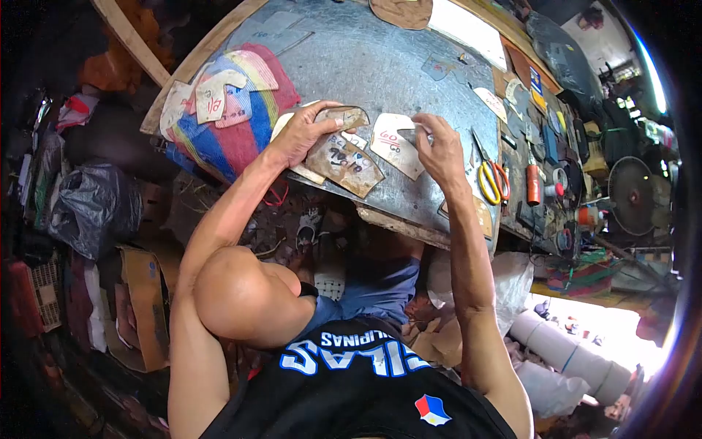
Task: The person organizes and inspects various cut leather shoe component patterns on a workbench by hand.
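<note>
My left hand (pixel 298 137) is closed on a worn brown pattern piece (pixel 344 162) with handwritten numbers, at the near edge of the table. A smaller brown flap (pixel 351 117) shows at its fingertips, and pale pieces lie partly hidden under the hand. Just right of it rests a white pattern piece (pixel 393 146) marked 60 in red. My right hand (pixel 441 150) is over that piece's right edge, fingers curled and thumb close to the index finger. Whatever is between those fingertips, if anything, I cannot make out.
The dark worktable (pixel 365 66) bears a striped cloth (pixel 256 139) with cut pieces at left. Yellow-and-orange-handled scissors (pixel 488 179) lie right of my right hand, near a red-orange cylinder (pixel 533 184). A fan (pixel 632 194) stands far right.
</note>
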### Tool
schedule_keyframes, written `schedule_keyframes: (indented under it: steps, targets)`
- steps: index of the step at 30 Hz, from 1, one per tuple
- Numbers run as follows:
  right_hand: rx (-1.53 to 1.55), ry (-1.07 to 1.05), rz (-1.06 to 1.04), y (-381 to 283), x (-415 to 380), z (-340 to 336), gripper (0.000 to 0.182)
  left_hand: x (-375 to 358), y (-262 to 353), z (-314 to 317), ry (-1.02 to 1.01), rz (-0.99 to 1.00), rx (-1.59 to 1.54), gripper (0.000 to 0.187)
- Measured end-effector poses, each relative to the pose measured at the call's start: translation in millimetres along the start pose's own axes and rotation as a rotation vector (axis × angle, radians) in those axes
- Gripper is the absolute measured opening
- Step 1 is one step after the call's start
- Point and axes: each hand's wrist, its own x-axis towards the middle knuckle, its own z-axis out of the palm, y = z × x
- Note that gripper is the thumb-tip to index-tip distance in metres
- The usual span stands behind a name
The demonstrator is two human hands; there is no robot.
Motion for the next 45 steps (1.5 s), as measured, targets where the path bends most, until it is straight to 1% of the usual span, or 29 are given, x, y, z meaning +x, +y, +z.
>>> schedule_keyframes:
  steps: [1, 2, 3, 5, 6, 11, 13, 14, 15, 17, 18, 19, 21, 22, 24, 25, 27, 28, 29, 31, 32, 35, 40, 45]
  targets:
    - [-0.236, 0.025, -0.102, 8, -1, -2, 0.020, -1, 1, 1, 0.005, 0.006, -0.009, 0.038]
    - [-0.304, -0.027, -0.049, 14, -4, -3, 0.022, -1, 3, 1, 0.006, 0.004, -0.002, 0.038]
    - [-0.299, -0.016, -0.046, 17, -7, -4, 0.022, -1, 4, 2, 0.001, 0.005, 0.009, 0.038]
    - [-0.466, -0.078, 0.025, 22, -14, -4, 0.024, -2, 5, 5, 0.009, 0.002, -0.025, 0.038]
    - [-0.489, -0.111, 0.046, 23, -17, -4, 0.025, -3, 7, 6, 0.022, -0.018, -0.061, 0.037]
    - [-0.530, -0.109, 0.083, 18, -19, -6, 0.025, -1, 1, 4, 0.062, -0.021, -0.077, 0.038]
    - [-0.584, -0.155, 0.126, 12, -18, -9, 0.025, 1, -2, 3, 0.073, 0.025, -0.096, 0.038]
    - [-0.597, -0.144, 0.137, 11, -18, -8, 0.030, 1, -4, 1, 0.086, 0.023, -0.092, 0.037]
    - [-0.588, -0.136, 0.140, 8, -18, -6, 0.030, 1, -1, 3, 0.084, 0.022, -0.081, 0.037]
    - [-0.343, 0.058, -0.023, -1, -17, 0, 0.038, 1, 4, 6, 0.096, 0.002, -0.127, 0.037]
    - [-0.273, 0.021, -0.072, -8, -17, 5, 0.045, 1, 4, 6, 0.104, 0.003, -0.195, 0.037]
    - [-0.177, -0.120, -0.030, -28, -17, 2, 0.052, 2, 3, 3, 0.104, 0.000, -0.191, 0.037]
    - [-0.179, -0.190, -0.113, -53, -18, 5, 0.062, 4, 3, -2, 0.061, 0.012, -0.431, 0.037]
    - [-0.177, -0.192, -0.113, -52, -17, 8, 0.062, 4, 1, -3, 0.064, 0.011, -0.430, 0.037]
    - [-0.181, -0.306, -0.143, -48, -11, 18, 0.069, 3, 0, -1, 0.104, 0.073, -0.373, 0.034]
    - [-0.177, -0.312, -0.148, -46, -8, 21, 0.069, 2, 1, 2, 0.112, 0.074, -0.374, 0.034]
    - [0.061, -0.294, -0.020, -37, -2, 26, 0.069, -1, 2, 5, 0.191, 0.103, -0.369, 0.038]
    - [0.142, -0.145, -0.161, -27, 1, 36, 0.062, -1, 2, 2, 0.179, 0.107, -0.391, 0.042]
    - [0.146, -0.152, -0.161, -16, -1, 40, 0.062, 0, 1, 0, 0.188, 0.105, -0.393, 0.042]
    - [0.339, -0.263, 0.083, -17, 2, 35, 0.054, 1, 1, -1, 0.161, 0.154, -0.396, 0.044]
    - [0.352, -0.249, 0.100, -12, 1, 41, 0.049, 0, 1, -1, 0.170, 0.149, -0.410, 0.044]
    - [0.352, -0.200, 0.059, -4, -2, 49, 0.049, 2, -1, -3, 0.173, 0.156, -0.394, 0.047]
    - [0.319, -0.225, 0.086, -8, -2, 46, 0.046, 2, -4, -7, 0.176, 0.149, -0.379, 0.045]
    - [0.417, -0.202, 0.090, -7, -2, 50, 0.044, 1, -2, -5, 0.189, 0.159, -0.360, 0.043]
